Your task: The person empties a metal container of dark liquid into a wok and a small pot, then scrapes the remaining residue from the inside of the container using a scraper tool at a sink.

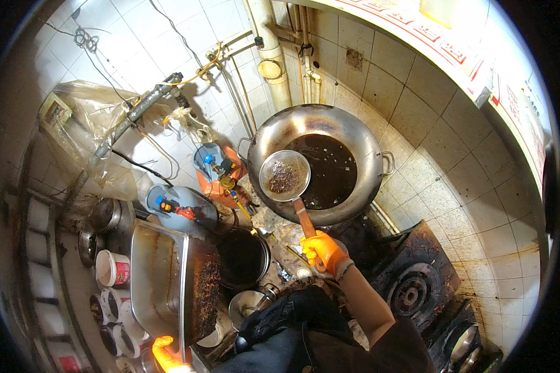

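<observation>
My right hand (323, 252), in an orange glove, is closed around the wooden handle of a round mesh strainer (284, 175). Dark bits lie in the strainer, which is over the left part of a large metal wok (364, 140). Dark liquid (333, 172) with small pale flecks fills the wok's bottom. At the lower left, my left hand (167, 356), also gloved in orange, grips the near end of a deep rectangular metal pan (156, 270). The pan is tilted on its side, its outer face crusted dark brown.
Two gas cylinders (179, 205) with valves and hoses stand left of the wok. A black round pot (242, 259) and a small metal pot (247, 305) are below it. A grimy gas burner (410, 291) is at right. White tubs (112, 268) stand at left.
</observation>
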A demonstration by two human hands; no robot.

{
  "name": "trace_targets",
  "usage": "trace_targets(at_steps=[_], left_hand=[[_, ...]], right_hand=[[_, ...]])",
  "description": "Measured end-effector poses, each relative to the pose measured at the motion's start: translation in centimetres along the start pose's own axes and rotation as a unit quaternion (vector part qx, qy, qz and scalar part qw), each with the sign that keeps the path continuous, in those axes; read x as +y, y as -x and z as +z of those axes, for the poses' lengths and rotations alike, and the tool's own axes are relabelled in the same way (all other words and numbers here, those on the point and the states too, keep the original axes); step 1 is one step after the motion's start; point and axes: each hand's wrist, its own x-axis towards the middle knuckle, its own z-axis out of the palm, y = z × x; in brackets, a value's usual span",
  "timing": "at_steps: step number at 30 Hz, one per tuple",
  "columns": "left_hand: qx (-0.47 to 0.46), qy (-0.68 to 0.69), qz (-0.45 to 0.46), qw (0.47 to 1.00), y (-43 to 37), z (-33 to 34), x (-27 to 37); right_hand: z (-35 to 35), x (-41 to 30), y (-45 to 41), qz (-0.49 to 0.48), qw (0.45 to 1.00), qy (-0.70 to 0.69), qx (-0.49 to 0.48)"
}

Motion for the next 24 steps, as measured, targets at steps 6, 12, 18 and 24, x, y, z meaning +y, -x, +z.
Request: trace_targets(at_steps=[6,12,18,24], left_hand=[[0.004,0.090,-0.129,0.988,0.9,2.0,2.2],[0.004,0.071,-0.119,0.990,1.3,3.6,2.1],[-0.052,0.059,-0.159,0.984,3.3,7.4,4.0],[-0.015,0.069,-0.082,0.994,4.0,8.5,3.5]], right_hand=[[0.5,0.2,0.2,-0.007,0.998,0.053,0.023],[0.0,0.6,-0.2,-0.019,0.999,0.035,0.019],[-0.7,-1.4,0.4,-0.004,1.000,-0.026,-0.012],[-0.1,-4.7,2.5,-0.093,0.994,-0.046,0.028]])
